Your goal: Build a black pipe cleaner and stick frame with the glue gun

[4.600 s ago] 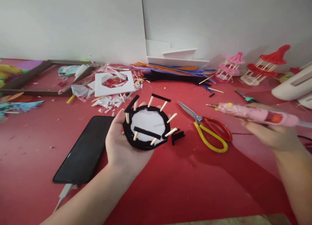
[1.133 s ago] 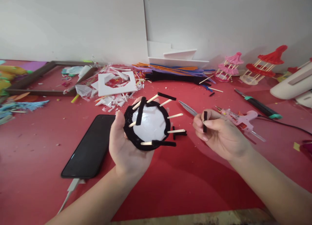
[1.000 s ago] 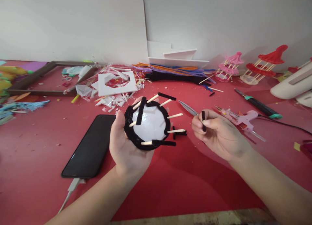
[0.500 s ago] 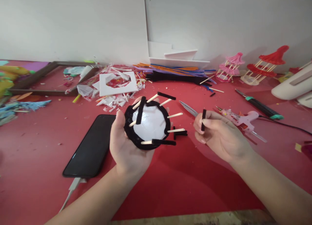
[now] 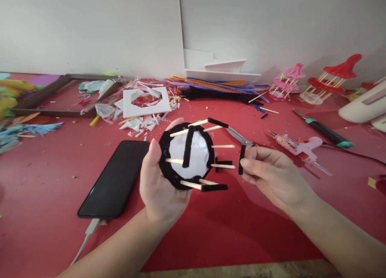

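- Round black-rimmed base: center of frame, white disc inside, pale sticks out of the rim, black bars bridging some tips.
- Left hand: cradling base from below, thumb at its left edge.
- Right hand: right of center, pinching short black strip upright, just beside two bare stick tips, apart from them.
- Scissors: behind right hand, partly hidden; handles probably under the fingers.
- Pink glue gun: right, on red table.
- Phone: left of left hand.
- Fuzzy stems: upper center.
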A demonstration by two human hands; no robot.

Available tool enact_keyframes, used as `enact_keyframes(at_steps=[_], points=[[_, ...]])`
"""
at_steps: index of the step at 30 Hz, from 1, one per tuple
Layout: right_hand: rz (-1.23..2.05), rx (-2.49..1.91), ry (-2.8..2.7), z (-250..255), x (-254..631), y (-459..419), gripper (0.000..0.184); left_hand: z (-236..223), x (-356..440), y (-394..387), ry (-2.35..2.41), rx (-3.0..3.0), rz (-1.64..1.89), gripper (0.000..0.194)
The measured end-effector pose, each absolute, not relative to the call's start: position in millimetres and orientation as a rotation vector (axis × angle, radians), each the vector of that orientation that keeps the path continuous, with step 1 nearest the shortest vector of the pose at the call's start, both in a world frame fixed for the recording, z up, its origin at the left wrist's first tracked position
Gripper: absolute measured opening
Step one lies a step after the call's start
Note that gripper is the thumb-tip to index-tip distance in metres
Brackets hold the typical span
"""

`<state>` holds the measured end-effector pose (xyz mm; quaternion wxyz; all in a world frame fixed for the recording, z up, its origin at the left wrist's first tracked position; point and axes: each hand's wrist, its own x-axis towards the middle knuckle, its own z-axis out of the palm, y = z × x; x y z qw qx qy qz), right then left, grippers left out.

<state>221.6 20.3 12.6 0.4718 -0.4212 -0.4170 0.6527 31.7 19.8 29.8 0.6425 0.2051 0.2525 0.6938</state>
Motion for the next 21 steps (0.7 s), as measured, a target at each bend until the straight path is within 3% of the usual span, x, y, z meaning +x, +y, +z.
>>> enact_keyframes(at_steps=[21], points=[[1.543, -1.113, -1.112, 15.4, 221.5, 18.6, 0.034, 27.9, 34.6, 20.8, 0.568, 0.512, 1.585, 0.031]])
